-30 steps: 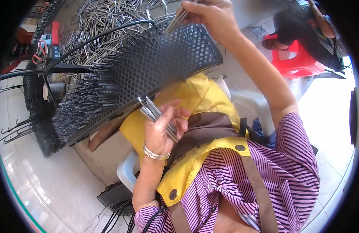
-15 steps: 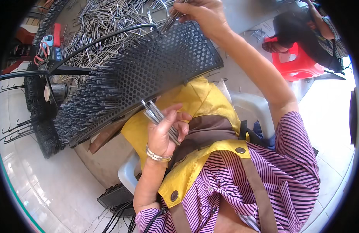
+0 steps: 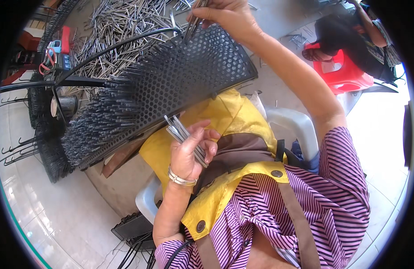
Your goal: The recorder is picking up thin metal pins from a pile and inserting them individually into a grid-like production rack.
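A small bundle of thin metal rods [image 3: 179,131] is gripped in my left hand [image 3: 189,150], over my lap and beside the near edge of a black perforated rack [image 3: 166,92]. My right hand [image 3: 229,17] reaches to the rack's far edge, its fingers pinching several more metal rods [image 3: 193,26] that point down at the holes. Whether their tips have entered any hole, I cannot tell. Many upright dark rods [image 3: 101,110] fill the rack's left part and far edge; holes show bare across its middle and right.
A large heap of loose metal rods [image 3: 122,40] lies behind the rack. A black curved cable [image 3: 113,47] arches above it. At left stand a metal can [image 3: 66,106] and thin hooked wires [image 3: 21,152]. Another person sits at upper right near a red plastic stool [image 3: 346,76].
My right hand has shifted slightly left and down along the rack's far edge, and its rods now point more steeply down. My left hand has barely moved.
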Demonstrator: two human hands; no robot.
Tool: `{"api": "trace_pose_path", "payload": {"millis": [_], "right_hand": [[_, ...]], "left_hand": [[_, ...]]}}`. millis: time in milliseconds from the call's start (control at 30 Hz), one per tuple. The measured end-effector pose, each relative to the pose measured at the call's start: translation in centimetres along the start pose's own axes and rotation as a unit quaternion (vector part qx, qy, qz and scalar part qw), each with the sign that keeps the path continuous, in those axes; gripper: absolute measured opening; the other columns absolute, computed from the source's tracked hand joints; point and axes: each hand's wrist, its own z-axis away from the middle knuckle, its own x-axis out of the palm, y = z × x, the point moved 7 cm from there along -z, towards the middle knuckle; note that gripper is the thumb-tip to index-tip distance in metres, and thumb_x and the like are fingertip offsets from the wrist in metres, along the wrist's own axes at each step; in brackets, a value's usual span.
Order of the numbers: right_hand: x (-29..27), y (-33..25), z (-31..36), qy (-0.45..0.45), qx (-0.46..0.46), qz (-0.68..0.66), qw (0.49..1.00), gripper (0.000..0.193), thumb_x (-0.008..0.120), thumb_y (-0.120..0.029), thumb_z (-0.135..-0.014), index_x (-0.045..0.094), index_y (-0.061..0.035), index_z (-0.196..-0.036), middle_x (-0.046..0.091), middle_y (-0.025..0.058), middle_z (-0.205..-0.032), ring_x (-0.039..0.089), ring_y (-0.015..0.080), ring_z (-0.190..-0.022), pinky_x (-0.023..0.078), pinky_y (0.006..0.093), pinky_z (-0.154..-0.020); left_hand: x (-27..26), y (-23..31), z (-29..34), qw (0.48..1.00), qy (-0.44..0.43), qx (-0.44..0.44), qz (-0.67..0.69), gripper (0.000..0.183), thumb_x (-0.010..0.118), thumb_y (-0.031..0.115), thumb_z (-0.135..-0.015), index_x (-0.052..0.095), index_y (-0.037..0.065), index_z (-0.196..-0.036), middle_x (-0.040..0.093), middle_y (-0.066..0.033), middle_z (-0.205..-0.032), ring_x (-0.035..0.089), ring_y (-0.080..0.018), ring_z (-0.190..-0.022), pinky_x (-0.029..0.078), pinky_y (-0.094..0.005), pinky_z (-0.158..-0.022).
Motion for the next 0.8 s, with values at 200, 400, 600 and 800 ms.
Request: {"api": "trace_pose_path", "payload": {"millis": [200, 400, 600, 800], "right_hand": [[-0.1, 1.4, 0.6, 0.056, 0.101, -0.085, 0.990, 0.002, 0.061, -0.003, -0.077, 0.062, -0.0019, -0.076, 0.062, 0.0018, -0.066, 0.052, 0.0049, -0.052, 0.041, 0.0186, -0.047], [2.1, 0.2, 0.9, -0.027, -0.071, 0.151, 0.985, 0.012, 0.064, -0.011, -0.075, 0.060, -0.0005, -0.080, 0.062, 0.0057, -0.072, 0.057, 0.0117, -0.062, 0.044, 0.0275, -0.058], [3.6, -2.3, -0.1, -0.025, -0.141, 0.257, 0.956, 0.012, 0.059, -0.007, -0.071, 0.053, 0.0032, -0.068, 0.051, 0.0191, -0.058, 0.054, 0.0283, -0.055, 0.040, 0.0367, -0.051], [4.6, -3.1, -0.3, -0.026, -0.160, 0.331, 0.930, 0.014, 0.057, -0.010, -0.070, 0.053, 0.0028, -0.067, 0.053, 0.0226, -0.064, 0.054, 0.0392, -0.064, 0.042, 0.0427, -0.056]], "left_hand": [[0.0, -0.2, 0.0, 1.000, 0.004, -0.005, 0.004, 0.023, 0.050, 0.013, -0.085, 0.054, -0.001, -0.104, 0.059, -0.0195, -0.081, 0.056, -0.0188, -0.054, 0.039, -0.0227, -0.039], [0.1, -0.1, -0.1, 1.000, 0.005, -0.009, 0.006, 0.023, 0.050, 0.012, -0.085, 0.054, -0.001, -0.104, 0.059, -0.0191, -0.080, 0.056, -0.0186, -0.054, 0.038, -0.0227, -0.039], [0.0, -0.2, -0.1, 1.000, 0.006, -0.012, 0.007, 0.023, 0.051, 0.013, -0.085, 0.054, -0.001, -0.104, 0.059, -0.0188, -0.080, 0.055, -0.0187, -0.053, 0.038, -0.0229, -0.039], [-0.2, -0.2, -0.1, 1.000, 0.016, -0.012, 0.003, 0.024, 0.052, 0.013, -0.084, 0.054, -0.001, -0.104, 0.059, -0.0188, -0.079, 0.054, -0.0191, -0.052, 0.037, -0.0233, -0.039]]}}
